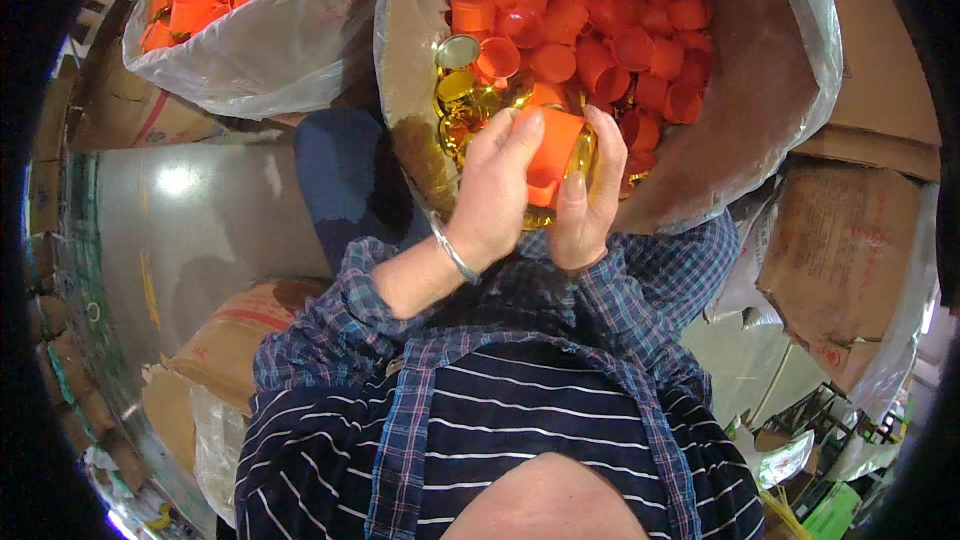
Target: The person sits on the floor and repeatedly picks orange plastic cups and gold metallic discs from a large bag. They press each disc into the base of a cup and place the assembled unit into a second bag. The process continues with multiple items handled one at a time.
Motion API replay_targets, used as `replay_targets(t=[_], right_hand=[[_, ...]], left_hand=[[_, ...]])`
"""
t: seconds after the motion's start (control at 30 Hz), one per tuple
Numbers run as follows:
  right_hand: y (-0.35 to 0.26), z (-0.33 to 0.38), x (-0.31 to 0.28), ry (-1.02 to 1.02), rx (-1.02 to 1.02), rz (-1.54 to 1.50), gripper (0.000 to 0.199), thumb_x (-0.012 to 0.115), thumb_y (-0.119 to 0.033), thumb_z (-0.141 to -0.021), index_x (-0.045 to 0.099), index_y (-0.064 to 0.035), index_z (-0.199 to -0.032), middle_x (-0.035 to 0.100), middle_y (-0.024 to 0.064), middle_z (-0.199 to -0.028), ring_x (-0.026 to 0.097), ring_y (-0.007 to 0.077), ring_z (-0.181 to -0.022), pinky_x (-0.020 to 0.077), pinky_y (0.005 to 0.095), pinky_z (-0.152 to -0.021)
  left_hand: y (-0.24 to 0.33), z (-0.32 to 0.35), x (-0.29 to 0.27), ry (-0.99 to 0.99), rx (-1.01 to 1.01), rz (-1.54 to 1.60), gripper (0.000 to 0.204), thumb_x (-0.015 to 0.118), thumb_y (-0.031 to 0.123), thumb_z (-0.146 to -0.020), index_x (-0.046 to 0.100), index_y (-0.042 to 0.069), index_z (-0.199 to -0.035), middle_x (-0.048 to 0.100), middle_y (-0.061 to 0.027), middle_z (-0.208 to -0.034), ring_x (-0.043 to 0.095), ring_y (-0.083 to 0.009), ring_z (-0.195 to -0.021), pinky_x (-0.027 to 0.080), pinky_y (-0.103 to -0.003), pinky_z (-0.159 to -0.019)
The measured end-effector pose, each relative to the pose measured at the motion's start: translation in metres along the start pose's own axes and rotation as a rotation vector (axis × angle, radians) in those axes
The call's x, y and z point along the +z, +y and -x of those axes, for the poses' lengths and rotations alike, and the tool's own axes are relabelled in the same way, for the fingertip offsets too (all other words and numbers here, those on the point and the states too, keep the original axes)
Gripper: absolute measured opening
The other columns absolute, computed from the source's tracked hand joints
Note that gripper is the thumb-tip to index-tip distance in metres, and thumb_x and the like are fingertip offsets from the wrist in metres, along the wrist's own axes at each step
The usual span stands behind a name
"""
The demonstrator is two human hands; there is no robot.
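Note:
Over the near edge of a plastic-lined box [415,60], both my hands hold an orange plastic cup-shaped cap [551,148]. My left hand [497,180] grips its left side, with the thumb on top. My right hand [590,205] closes on its right side, fingers and thumb around a shiny gold lid [584,152] that sits against the cap. Whether the two are joined I cannot tell. Just beyond my left hand lies a heap of gold lids [456,87]. Many loose orange caps [600,10] fill the rest of the box.
A second plastic-lined container [260,70] full of orange caps stands at the far left. Cardboard boxes are at the right [845,260] and beside my left arm [235,335]. Grey floor [215,210] shows on the left. My knees touch the near side of the lined box.

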State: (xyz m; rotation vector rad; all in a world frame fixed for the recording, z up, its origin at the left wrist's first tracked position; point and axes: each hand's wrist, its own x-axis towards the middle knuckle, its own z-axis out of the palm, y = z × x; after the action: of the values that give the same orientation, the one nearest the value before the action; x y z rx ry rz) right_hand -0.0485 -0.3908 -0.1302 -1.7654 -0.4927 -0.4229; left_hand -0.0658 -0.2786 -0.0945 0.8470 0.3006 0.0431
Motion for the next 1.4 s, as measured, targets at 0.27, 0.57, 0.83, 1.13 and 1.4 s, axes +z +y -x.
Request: replay_targets(t=[0.27,0.57,0.83,1.13,1.4], right_hand=[[-0.017,-0.004,0.011,0.120,0.447,-0.434,0.048,0.039,-0.034,-0.103,0.046,-0.0012,-0.138,0.051,0.0110,-0.130,0.053,0.0220,-0.116,0.0401,0.0321,-0.102],[0.012,0.002,0.010,0.097,0.552,-0.249,0.043,0.043,-0.033,-0.102,0.057,0.0008,-0.125,0.061,0.0125,-0.118,0.059,0.0203,-0.108,0.0446,0.0333,-0.098],[0.027,-0.002,0.007,-0.108,0.430,-0.129,0.038,0.052,-0.021,-0.098,0.053,0.0038,-0.127,0.056,0.0182,-0.125,0.054,0.0294,-0.113,0.0425,0.0363,-0.100],[0.027,-0.001,0.013,-0.009,0.230,0.077,0.028,0.057,-0.015,-0.096,0.059,0.0027,-0.117,0.060,0.0108,-0.107,0.056,0.0204,-0.100,0.0444,0.0330,-0.090],[0.033,-0.010,-0.021,-0.273,0.627,-0.361,0.032,0.055,-0.027,-0.100,0.066,0.0010,-0.110,0.063,0.0022,-0.101,0.056,0.0122,-0.095,0.0439,0.0267,-0.087]], left_hand=[[-0.018,0.014,-0.004,-0.047,0.424,-0.564,0.020,0.049,0.020,-0.105,0.053,0.002,-0.111,0.061,-0.0027,-0.096,0.055,-0.0088,-0.087,0.047,-0.026,-0.078],[-0.020,0.004,-0.024,-0.101,0.131,-0.667,0.035,0.058,0.032,-0.101,0.064,-0.001,-0.113,0.070,-0.0097,-0.107,0.067,-0.0185,-0.095,0.051,-0.032,-0.085],[-0.017,-0.010,-0.023,0.051,0.132,-0.718,0.044,0.055,0.038,-0.102,0.065,-0.004,-0.109,0.070,-0.0119,-0.098,0.065,-0.0187,-0.083,0.052,-0.031,-0.076],[-0.030,-0.025,-0.023,0.189,-0.190,0.102,0.038,0.059,0.033,-0.101,0.065,-0.001,-0.115,0.066,-0.0036,-0.109,0.060,-0.0116,-0.096,0.047,-0.028,-0.089],[-0.006,-0.015,-0.041,-0.218,-0.276,-0.065,0.037,0.060,0.032,-0.100,0.063,-0.002,-0.117,0.065,-0.0070,-0.115,0.062,-0.0137,-0.102,0.050,-0.029,-0.089]])
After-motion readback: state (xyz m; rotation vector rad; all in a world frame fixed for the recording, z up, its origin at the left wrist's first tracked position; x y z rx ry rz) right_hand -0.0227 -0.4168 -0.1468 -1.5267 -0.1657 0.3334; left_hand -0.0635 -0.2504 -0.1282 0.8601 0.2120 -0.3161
